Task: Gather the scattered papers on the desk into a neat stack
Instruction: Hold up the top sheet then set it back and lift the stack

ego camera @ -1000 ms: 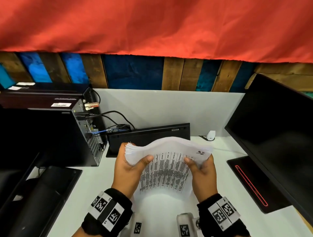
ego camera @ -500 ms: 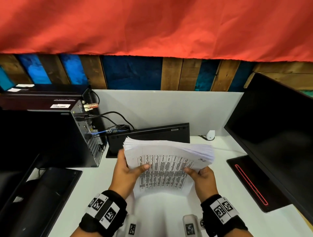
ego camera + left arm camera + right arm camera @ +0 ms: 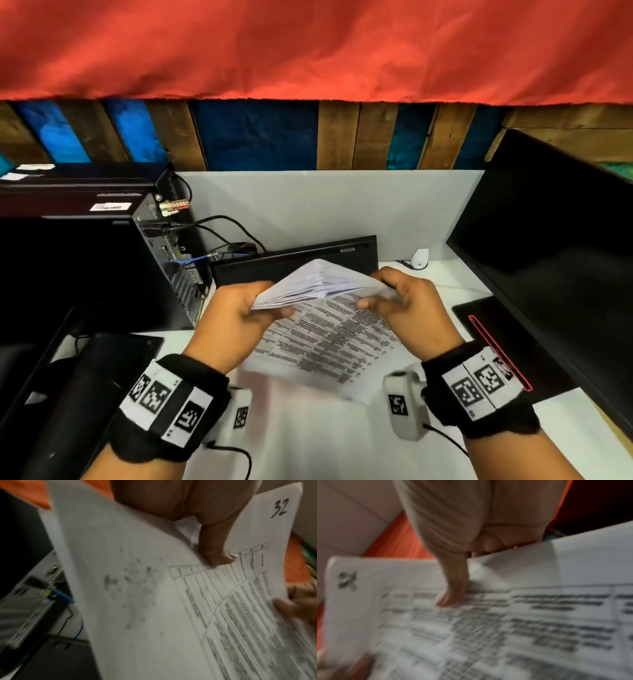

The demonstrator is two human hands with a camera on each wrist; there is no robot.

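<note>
A stack of printed white papers hangs above the white desk, tilted with its far edge up and its lower part blurred. My left hand grips its left side, thumb on the printed face. My right hand grips the right side the same way. The left wrist view shows the stack of papers bent, with "32" handwritten at a corner and my left thumb pressed on the table print. In the right wrist view the papers are blurred under my right thumb.
A black computer tower with cables stands at the left, a black keyboard leans on the white partition behind the papers, and a dark monitor fills the right. A small white device sits at the back right.
Both hands have tipped the stack so its far edge rises and fans toward me, and the right hand has moved up and right along the paper's side.
</note>
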